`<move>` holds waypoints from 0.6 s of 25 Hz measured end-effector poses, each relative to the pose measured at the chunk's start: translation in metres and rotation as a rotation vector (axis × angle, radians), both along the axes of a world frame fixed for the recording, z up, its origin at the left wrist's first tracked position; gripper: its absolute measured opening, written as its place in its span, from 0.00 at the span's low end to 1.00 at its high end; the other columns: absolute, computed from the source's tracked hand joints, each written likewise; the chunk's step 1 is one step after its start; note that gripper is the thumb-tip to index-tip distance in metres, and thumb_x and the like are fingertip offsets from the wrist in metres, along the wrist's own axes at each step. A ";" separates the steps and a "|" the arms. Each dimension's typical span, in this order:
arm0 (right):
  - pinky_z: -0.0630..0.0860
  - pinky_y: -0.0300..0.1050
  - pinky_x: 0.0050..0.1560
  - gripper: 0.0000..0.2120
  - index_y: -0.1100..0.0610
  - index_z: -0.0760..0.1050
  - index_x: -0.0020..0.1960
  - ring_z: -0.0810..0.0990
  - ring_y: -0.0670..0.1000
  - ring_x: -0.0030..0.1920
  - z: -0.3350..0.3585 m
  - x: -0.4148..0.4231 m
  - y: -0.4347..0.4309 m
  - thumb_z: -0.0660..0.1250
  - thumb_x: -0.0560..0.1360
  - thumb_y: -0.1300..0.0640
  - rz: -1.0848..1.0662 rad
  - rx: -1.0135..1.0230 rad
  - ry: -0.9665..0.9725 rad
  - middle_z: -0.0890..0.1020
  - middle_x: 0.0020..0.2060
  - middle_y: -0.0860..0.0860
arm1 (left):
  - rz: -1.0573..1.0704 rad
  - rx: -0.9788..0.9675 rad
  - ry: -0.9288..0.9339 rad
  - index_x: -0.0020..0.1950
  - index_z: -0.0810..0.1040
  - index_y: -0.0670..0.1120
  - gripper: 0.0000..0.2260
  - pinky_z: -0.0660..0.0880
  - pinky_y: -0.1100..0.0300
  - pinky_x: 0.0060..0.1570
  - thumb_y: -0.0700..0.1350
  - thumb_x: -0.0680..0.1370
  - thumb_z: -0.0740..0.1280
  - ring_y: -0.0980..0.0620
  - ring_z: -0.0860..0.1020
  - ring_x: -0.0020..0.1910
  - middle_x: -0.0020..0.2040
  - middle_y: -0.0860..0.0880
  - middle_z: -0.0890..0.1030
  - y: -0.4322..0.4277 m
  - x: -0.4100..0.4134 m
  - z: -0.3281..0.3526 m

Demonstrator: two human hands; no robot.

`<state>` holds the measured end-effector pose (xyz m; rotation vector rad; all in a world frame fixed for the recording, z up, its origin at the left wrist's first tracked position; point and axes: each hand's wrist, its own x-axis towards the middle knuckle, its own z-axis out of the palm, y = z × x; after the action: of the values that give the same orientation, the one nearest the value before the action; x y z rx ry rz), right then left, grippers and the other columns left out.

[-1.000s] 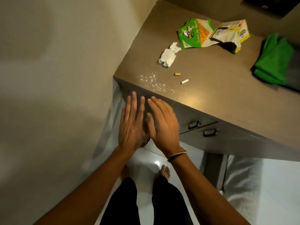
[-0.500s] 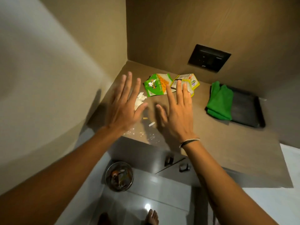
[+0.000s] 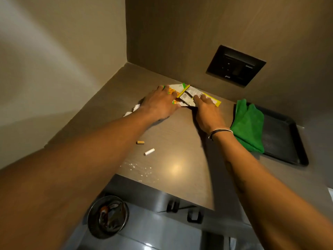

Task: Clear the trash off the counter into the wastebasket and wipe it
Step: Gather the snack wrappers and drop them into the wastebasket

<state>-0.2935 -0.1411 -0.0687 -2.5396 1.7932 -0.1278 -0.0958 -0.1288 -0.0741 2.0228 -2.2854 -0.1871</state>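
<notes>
On the brown counter [image 3: 182, 134], my left hand [image 3: 158, 103] lies flat over the green snack wrapper [image 3: 177, 86], hiding most of it. My right hand [image 3: 207, 112] rests its fingertips on the yellow-and-white wrapper [image 3: 189, 93] beside it. Neither wrapper is lifted. A crumpled white tissue [image 3: 134, 109] peeks out left of my left wrist. Nearer to me lie a brown cigarette butt [image 3: 140, 142], a white butt [image 3: 149, 151] and scattered white crumbs [image 3: 140, 168]. The round metal wastebasket [image 3: 108, 216] stands on the floor below the counter's front edge, with trash in it.
A folded green cloth [image 3: 248, 123] lies half on a black tray [image 3: 284, 141] at the right of the counter. Walls close the counter at the left and back; a dark switch panel [image 3: 236, 65] is on the back wall. Drawer handles [image 3: 173, 206] sit below the edge.
The view has tilted up from the floor to the counter. Both hands moved from in front of the drawers, over the counter, and down onto the two wrappers at the back.
</notes>
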 end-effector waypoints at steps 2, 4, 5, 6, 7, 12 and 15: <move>0.80 0.62 0.61 0.24 0.57 0.67 0.77 0.76 0.66 0.71 0.003 -0.003 0.008 0.61 0.81 0.64 -0.045 -0.055 -0.041 0.74 0.74 0.61 | -0.007 -0.009 -0.001 0.73 0.74 0.44 0.20 0.75 0.41 0.66 0.53 0.87 0.59 0.35 0.74 0.70 0.72 0.36 0.75 0.009 -0.002 0.015; 0.78 0.60 0.62 0.29 0.56 0.65 0.80 0.77 0.66 0.72 0.015 -0.001 0.025 0.62 0.80 0.67 -0.094 -0.127 -0.171 0.74 0.76 0.60 | 0.005 -0.078 0.032 0.71 0.75 0.42 0.15 0.77 0.43 0.60 0.46 0.87 0.59 0.36 0.78 0.66 0.68 0.38 0.79 0.021 -0.003 0.038; 0.77 0.58 0.67 0.31 0.56 0.64 0.82 0.75 0.64 0.75 0.024 0.002 0.038 0.62 0.79 0.69 -0.101 -0.188 -0.253 0.72 0.79 0.59 | 0.000 -0.145 0.073 0.74 0.74 0.43 0.16 0.77 0.43 0.63 0.42 0.87 0.58 0.37 0.78 0.68 0.70 0.39 0.78 0.030 -0.005 0.049; 0.75 0.56 0.73 0.33 0.56 0.64 0.82 0.71 0.61 0.79 0.035 0.007 0.053 0.60 0.78 0.71 -0.089 -0.266 -0.335 0.70 0.81 0.57 | -0.011 -0.233 0.129 0.77 0.71 0.43 0.19 0.75 0.45 0.68 0.39 0.86 0.58 0.39 0.75 0.72 0.74 0.40 0.76 0.041 -0.005 0.062; 0.72 0.53 0.77 0.35 0.56 0.64 0.82 0.69 0.58 0.81 0.046 0.013 0.074 0.58 0.77 0.72 -0.053 -0.352 -0.406 0.68 0.82 0.57 | -0.002 -0.319 0.218 0.80 0.69 0.42 0.23 0.71 0.48 0.73 0.36 0.84 0.58 0.41 0.72 0.77 0.78 0.41 0.74 0.058 -0.004 0.072; 0.68 0.52 0.81 0.30 0.62 0.68 0.80 0.69 0.56 0.82 0.042 0.046 0.230 0.51 0.79 0.72 0.282 -0.516 -0.755 0.70 0.80 0.58 | 0.156 -0.831 0.414 0.74 0.77 0.38 0.17 0.73 0.57 0.70 0.37 0.85 0.63 0.41 0.76 0.74 0.73 0.42 0.79 0.220 0.027 0.038; 0.72 0.62 0.77 0.30 0.65 0.71 0.77 0.71 0.59 0.80 -0.018 0.080 0.331 0.51 0.77 0.76 0.387 -0.223 -0.749 0.72 0.78 0.61 | 0.286 -0.674 0.355 0.71 0.79 0.38 0.16 0.74 0.54 0.73 0.38 0.84 0.67 0.40 0.76 0.74 0.74 0.43 0.76 0.337 0.056 -0.028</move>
<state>-0.2133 0.1897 -0.0865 -2.4076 1.0377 -1.1326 -0.0397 0.2087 -0.1017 1.7434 -1.5398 0.2042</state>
